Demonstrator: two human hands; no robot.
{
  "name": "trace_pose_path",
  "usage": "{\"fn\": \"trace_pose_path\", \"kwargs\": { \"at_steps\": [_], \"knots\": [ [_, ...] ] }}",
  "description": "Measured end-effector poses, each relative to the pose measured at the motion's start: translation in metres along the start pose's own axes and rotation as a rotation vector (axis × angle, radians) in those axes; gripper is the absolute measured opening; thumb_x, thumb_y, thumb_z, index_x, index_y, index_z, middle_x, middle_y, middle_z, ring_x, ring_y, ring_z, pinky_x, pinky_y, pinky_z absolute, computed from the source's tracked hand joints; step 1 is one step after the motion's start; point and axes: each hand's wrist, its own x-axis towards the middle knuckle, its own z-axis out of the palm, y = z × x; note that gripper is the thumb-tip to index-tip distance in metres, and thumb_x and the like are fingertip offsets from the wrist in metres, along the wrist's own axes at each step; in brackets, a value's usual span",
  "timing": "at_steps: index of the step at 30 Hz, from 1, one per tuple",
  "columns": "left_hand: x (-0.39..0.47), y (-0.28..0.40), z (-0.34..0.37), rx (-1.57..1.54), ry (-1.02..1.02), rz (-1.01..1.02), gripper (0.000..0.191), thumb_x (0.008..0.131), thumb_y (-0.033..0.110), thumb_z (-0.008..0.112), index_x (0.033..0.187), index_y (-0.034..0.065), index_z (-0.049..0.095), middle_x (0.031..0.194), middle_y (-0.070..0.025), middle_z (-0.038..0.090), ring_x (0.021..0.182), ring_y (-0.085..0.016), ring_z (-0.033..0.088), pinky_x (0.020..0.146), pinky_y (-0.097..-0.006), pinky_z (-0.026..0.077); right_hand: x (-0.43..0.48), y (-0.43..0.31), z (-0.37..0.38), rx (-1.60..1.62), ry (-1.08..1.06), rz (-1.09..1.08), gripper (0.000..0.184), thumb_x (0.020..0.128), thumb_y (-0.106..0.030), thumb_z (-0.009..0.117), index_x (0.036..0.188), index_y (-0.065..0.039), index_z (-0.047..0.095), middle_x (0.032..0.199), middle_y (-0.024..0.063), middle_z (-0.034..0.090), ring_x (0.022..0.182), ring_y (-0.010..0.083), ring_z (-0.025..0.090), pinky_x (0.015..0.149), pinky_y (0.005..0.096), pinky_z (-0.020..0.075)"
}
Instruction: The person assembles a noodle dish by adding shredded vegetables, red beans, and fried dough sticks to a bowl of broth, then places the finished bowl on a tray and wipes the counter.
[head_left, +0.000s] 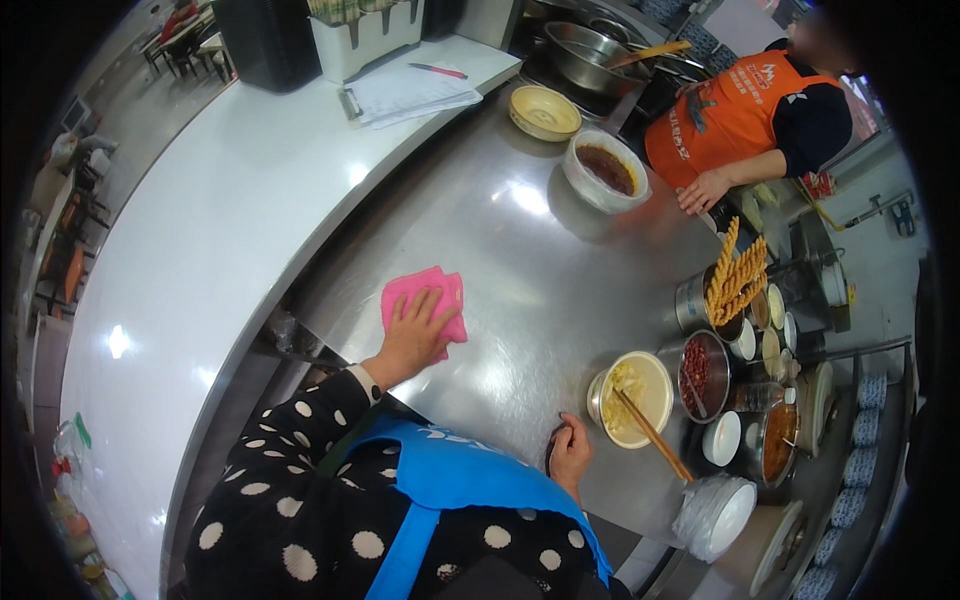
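Observation:
My left hand (416, 330) lies flat on a folded pink cloth (448, 289), fingers spread, pressing it against the stainless steel tabletop (510, 330). At the table's near edge, my right hand (571, 454) rests with its fingers loosely curled; its inner side is hidden. Just to the right of that hand stands a cream bowl (658, 367) of chopped pale yellow-green food, with wooden chopsticks (652, 435) leaning out over its rim. Beyond it is a metal pot (724, 375) of red pieces with a spoon handle in it.
Across the table, a person in an orange apron (720, 112) rests a hand on the edge. A plastic-lined bowl of dark sauce (606, 169) and a yellowish bowl (545, 112) stand at the far end. Fried dough twists (739, 277) rise at right. A white counter (202, 217) borders the left.

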Motion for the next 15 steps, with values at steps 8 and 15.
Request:
{"fn": "trace_pose_path", "kwargs": {
  "at_steps": [8, 15],
  "knots": [
    [0.022, -0.032, 0.005, 0.102, 0.189, -0.087, 0.046, 0.082, 0.02, 0.059, 0.125, 0.0107, 0.048, 0.14, -0.0161, 0.036, 0.132, -0.035, 0.03, 0.106, -0.0532, 0.022, -0.001, 0.003, 0.0, 0.009, -0.003, -0.002, 0.021, 0.087, -0.005, 0.049, 0.1, -0.001, 0.064, 0.067, 0.0098, 0.06, 0.058, 0.0183, 0.057, 0.056, 0.0298, 0.0455],
    [0.024, -0.049, 0.005, -0.091, 0.233, -0.072, 0.033, 0.083, 0.012, 0.057, 0.113, 0.0026, 0.049, 0.124, -0.0175, 0.046, 0.123, -0.034, 0.039, 0.106, -0.0504, 0.024, -0.001, 0.002, 0.0, 0.001, -0.013, 0.001, 0.02, 0.087, -0.005, 0.049, 0.1, 0.001, 0.063, 0.067, 0.0082, 0.06, 0.058, 0.017, 0.057, 0.057, 0.0287, 0.0457]
  ]
}}
